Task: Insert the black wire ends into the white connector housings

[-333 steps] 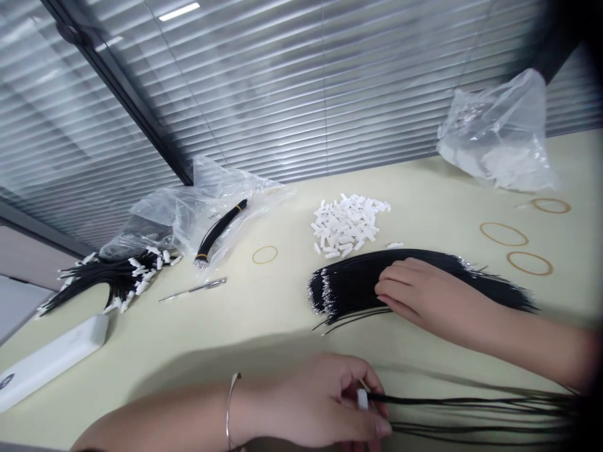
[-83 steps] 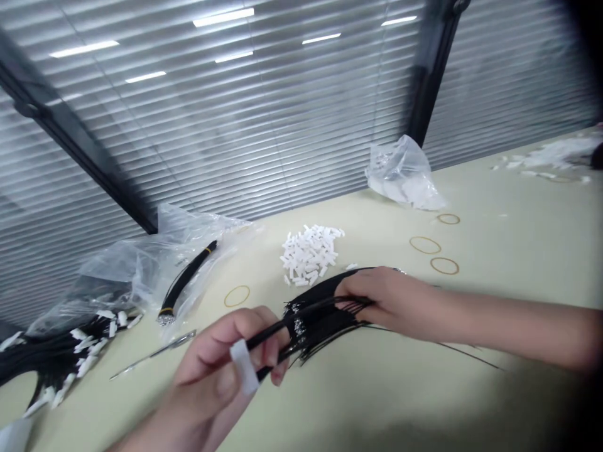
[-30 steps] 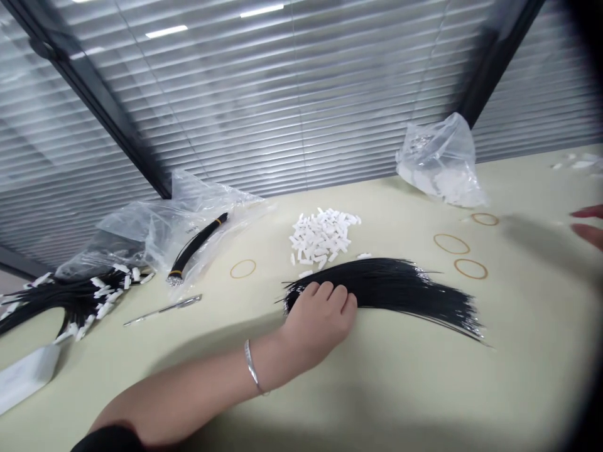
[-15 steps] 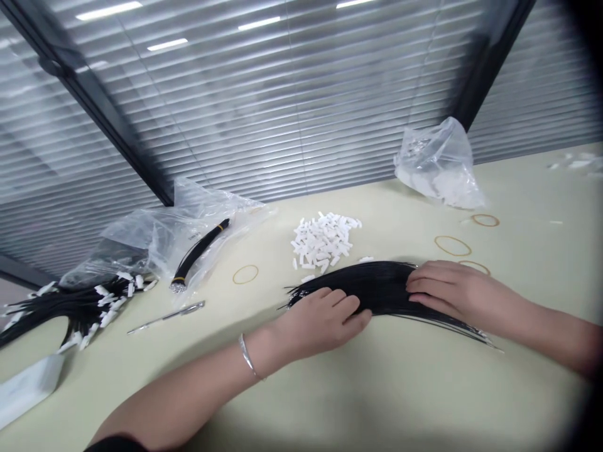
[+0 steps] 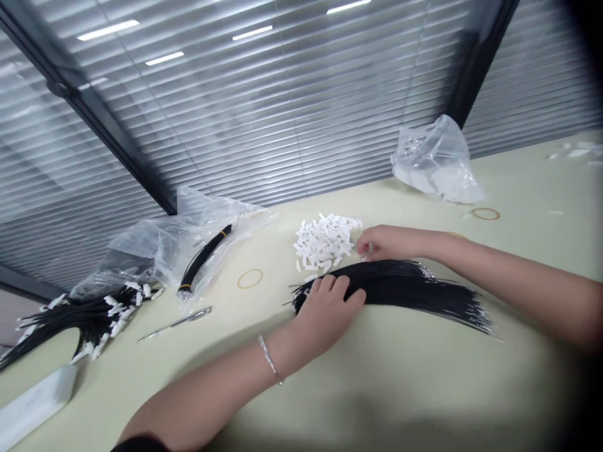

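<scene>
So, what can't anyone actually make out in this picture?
In the head view:
Black wires: the stretch under the left hand is hidden.
Right hand: curled, it hides its own grip; anything held is too small to tell.
White case: cut off by the left edge.
White pieces at far right: blurred, cut off by the right edge.

Your head camera looks forward and down over the pale table (image 5: 400,370), tilted so that the far edge climbs toward the right. It is near enough to show your left hand (image 5: 325,311) and right hand (image 5: 384,242) whole, yet takes in the slatted window blinds (image 5: 235,119) above.
</scene>
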`<control>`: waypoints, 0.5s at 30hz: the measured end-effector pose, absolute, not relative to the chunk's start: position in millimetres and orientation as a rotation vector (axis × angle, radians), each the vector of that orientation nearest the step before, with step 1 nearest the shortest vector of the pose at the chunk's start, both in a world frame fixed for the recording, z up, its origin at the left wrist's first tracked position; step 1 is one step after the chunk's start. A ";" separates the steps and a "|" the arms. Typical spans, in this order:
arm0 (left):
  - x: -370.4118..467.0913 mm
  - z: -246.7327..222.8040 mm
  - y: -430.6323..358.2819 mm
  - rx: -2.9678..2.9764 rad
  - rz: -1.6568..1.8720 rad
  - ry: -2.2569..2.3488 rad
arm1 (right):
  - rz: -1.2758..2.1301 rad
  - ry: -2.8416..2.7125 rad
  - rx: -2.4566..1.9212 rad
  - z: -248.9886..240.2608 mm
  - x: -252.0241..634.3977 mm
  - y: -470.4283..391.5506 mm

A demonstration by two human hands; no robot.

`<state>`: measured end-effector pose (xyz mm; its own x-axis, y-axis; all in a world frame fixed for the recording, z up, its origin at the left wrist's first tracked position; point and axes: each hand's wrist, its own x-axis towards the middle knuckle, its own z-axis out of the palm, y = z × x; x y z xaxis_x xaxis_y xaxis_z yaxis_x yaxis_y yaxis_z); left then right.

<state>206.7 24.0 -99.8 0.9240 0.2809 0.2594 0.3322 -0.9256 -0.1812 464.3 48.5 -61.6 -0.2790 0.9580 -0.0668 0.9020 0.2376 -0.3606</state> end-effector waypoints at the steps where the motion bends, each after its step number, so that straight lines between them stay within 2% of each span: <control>1: 210.5 -100.2 25.4 -2.887 -0.323 -0.529 | 0.509 -2.320 -1.749 -64.5 465.0 47.7; 7: 226.1 -108.8 42.2 -2.928 -0.410 -0.707 | 0.489 -1.994 -1.679 -62.1 468.9 36.4; 11: 219.1 -100.0 48.1 -2.974 -0.570 -0.769 | 0.753 -1.725 -1.503 -53.0 444.6 8.6; 13: 208.1 -84.8 44.4 -3.018 -0.755 -0.779 | 0.953 -1.597 -1.382 -52.1 423.1 -10.0; 15: 195.5 -68.4 37.0 -3.158 -1.340 -0.799 | 1.139 -1.437 -1.240 -54.4 400.7 -25.5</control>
